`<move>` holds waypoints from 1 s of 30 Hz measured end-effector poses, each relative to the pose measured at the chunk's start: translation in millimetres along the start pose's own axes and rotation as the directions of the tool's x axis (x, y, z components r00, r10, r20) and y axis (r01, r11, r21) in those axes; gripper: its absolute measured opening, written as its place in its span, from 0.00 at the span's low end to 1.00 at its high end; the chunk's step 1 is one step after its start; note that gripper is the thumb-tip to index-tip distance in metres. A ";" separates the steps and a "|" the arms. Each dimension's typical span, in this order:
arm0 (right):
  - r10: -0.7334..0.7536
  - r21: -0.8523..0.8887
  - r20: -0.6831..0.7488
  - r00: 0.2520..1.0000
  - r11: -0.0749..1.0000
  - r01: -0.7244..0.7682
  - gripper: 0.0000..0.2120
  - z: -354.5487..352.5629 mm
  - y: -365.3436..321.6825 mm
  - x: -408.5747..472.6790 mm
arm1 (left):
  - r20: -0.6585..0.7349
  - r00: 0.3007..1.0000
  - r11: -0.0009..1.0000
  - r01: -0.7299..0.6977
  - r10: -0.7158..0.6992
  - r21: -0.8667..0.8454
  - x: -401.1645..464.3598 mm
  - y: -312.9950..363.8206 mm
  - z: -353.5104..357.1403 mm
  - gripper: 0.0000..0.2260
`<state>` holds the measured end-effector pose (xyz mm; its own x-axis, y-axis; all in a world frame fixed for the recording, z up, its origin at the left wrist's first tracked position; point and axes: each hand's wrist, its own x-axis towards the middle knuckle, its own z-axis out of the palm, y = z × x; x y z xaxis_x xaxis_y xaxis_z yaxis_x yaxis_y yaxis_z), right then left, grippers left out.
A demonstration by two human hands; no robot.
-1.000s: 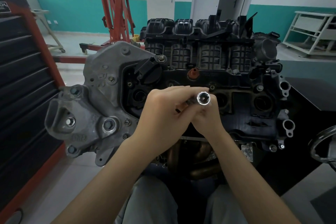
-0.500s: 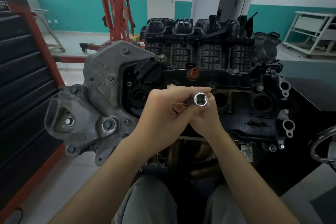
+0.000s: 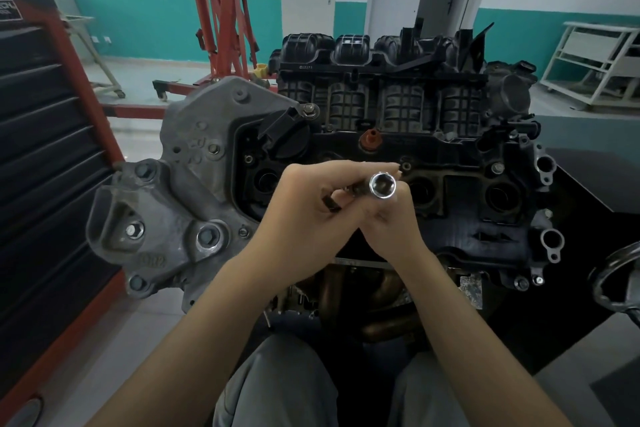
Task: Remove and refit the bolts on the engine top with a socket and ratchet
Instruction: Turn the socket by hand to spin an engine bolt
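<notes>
Held up in front of the engine (image 3: 433, 163): socket (image 3: 382, 185), open end toward the camera, pinched by both the left hand (image 3: 304, 215) and the right hand (image 3: 391, 225). Not yet on any bolt (image 3: 497, 168). Several bolts visibly seated; removal and refitting seemingly mostly ahead.

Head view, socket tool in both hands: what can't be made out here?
- Ratchet: only dark bits show; the left hand wraps the rest.
- Socket: open end faces the camera; its join to the tool is hidden behind it.
- Right hand: its fingers lie behind the socket and left hand, so the grip is unclear.
- Engine top: the middle is covered by both hands.
</notes>
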<state>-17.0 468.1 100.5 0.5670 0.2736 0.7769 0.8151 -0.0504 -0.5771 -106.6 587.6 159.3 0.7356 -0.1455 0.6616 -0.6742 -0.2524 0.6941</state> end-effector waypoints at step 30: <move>0.092 0.115 0.060 0.994 0.989 -0.098 0.22 1.1 -21.9 4.2 | 0.025 0.998 0.995 -0.068 0.066 0.076 1.6 -1.5 3.7 0.12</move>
<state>-32.5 471.4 116.1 0.6311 0.3251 0.7043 0.7366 0.0336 -0.6755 -104.2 584.2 158.2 0.6910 -0.1860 0.6985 -0.7154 -0.3142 0.6241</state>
